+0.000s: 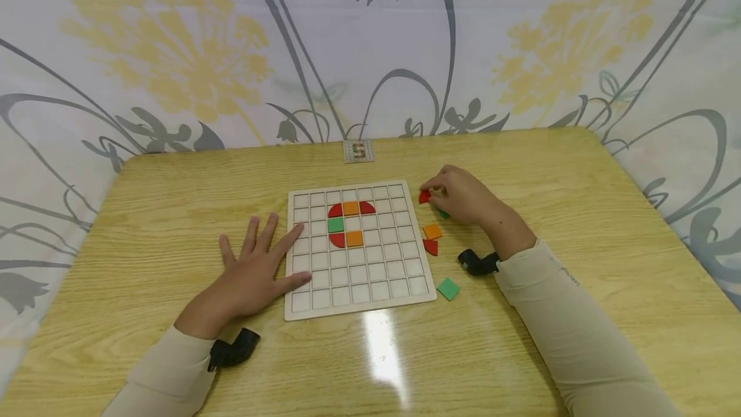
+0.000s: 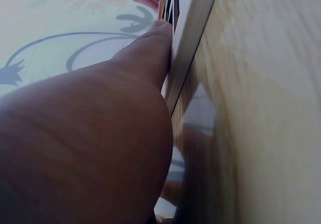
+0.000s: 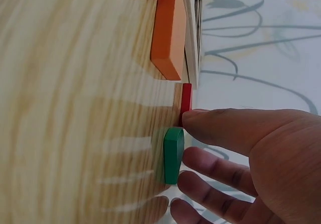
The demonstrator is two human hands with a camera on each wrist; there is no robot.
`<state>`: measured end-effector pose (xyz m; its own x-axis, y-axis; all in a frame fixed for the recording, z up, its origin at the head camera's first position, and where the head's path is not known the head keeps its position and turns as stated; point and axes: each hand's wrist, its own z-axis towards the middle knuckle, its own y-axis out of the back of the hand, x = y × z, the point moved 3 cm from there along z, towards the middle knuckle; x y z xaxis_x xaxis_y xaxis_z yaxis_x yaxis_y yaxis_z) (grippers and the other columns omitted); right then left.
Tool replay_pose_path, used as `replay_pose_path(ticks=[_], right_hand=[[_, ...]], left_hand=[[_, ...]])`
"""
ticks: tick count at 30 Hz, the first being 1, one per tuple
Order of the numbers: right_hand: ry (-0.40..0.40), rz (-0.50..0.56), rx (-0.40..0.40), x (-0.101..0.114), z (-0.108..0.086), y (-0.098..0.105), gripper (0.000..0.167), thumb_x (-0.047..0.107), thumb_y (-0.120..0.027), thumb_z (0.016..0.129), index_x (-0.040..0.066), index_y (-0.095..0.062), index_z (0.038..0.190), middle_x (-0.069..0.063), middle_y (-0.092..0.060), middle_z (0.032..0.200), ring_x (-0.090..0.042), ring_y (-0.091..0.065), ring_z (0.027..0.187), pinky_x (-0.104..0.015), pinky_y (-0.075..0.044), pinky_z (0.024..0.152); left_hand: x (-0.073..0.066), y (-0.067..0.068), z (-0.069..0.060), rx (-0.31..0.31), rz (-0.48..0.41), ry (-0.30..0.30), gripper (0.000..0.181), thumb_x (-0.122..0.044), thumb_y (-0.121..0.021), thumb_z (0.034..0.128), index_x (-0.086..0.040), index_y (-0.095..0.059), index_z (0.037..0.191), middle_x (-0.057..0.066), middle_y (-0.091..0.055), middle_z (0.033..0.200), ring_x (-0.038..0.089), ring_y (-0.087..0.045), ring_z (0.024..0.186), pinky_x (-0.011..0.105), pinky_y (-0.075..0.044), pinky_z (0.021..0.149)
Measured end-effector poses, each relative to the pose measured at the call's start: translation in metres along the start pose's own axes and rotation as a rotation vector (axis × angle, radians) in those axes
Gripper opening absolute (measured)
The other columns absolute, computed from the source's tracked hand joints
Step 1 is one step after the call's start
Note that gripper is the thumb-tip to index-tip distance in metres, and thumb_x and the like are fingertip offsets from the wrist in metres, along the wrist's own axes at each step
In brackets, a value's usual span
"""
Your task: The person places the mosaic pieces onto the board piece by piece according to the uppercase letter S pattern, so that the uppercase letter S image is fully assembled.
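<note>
A square white grid board (image 1: 379, 272) lies on the table. My left hand (image 1: 249, 282) rests with spread fingers at its left edge, index finger and thumb on the board; the left wrist view shows this hand (image 2: 100, 133) against the board's side (image 2: 188, 38). In the grid sit orange square tiles (image 1: 354, 239), a green square tile (image 1: 336, 225) and several red quarter-round tiles (image 1: 336, 211). Right of the board, my right hand (image 1: 463, 195) pinches a red quarter-round tile (image 1: 424, 197); its thumb touches that tile (image 3: 186, 101). A green tile (image 3: 173, 156) lies by its other fingers.
Along the board's right side lie an orange square tile (image 1: 432, 231), another red quarter-round tile (image 1: 431, 247) and a green square tile (image 1: 448, 288). A small pattern card (image 1: 359, 151) lies behind the board. Flowered cloth (image 1: 376, 50) hangs at the table's (image 1: 202, 192) back edge.
</note>
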<state>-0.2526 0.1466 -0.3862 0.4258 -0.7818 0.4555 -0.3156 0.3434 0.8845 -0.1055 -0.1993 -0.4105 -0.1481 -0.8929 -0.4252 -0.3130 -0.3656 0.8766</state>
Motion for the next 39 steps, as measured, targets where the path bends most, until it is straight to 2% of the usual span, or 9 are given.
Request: replay_pose_path(ticks=[5,14,22,39], right_hand=[[-0.005,-0.020,-0.009,0.0014,-0.0004,0.0006,0.029,0.010,-0.065,0.097,0.006,-0.071,0.125,-0.014,-0.061,0.109,-0.021,-0.052,0.076,-0.033,-0.046,0.071],[-0.033,0.008,0.002,0.0037,0.0012,0.0001,0.026,0.011,-0.068,0.095,0.004,-0.071,0.120,-0.015,-0.064,0.115,-0.027,-0.059,0.095,-0.041,-0.051,0.083],[-0.044,0.057,-0.008,0.0022,0.0046,-0.0009,0.018,0.009,-0.072,0.091,0.004,-0.068,0.108,-0.011,-0.067,0.100,-0.025,-0.060,0.091,-0.041,-0.051,0.083],[-0.020,0.079,-0.023,0.0031,0.0041,-0.0038,0.010,0.004,-0.066,0.092,0.006,-0.063,0.101,-0.012,-0.068,0.098,-0.026,-0.062,0.091,-0.042,-0.051,0.083]], left_hand=[[-0.0003,0.0001,0.0002,-0.003,0.005,0.000,0.086,-0.070,-0.049,0.0933,-0.035,-0.011,0.162,0.015,0.012,0.168,0.044,0.021,0.152,0.077,0.024,0.103],[0.0000,-0.0002,-0.0001,-0.006,0.001,0.000,0.085,-0.070,-0.050,0.0935,-0.035,-0.012,0.162,0.015,0.011,0.168,0.044,0.020,0.152,0.077,0.023,0.104],[-0.0004,-0.0004,-0.0003,-0.005,-0.004,-0.002,0.085,-0.068,-0.051,0.0938,-0.035,-0.012,0.162,0.015,0.011,0.168,0.044,0.020,0.152,0.077,0.023,0.104],[-0.0014,0.0000,0.0004,0.000,0.010,0.004,0.085,-0.069,-0.050,0.0938,-0.035,-0.012,0.162,0.016,0.010,0.168,0.045,0.019,0.152,0.078,0.023,0.104]])
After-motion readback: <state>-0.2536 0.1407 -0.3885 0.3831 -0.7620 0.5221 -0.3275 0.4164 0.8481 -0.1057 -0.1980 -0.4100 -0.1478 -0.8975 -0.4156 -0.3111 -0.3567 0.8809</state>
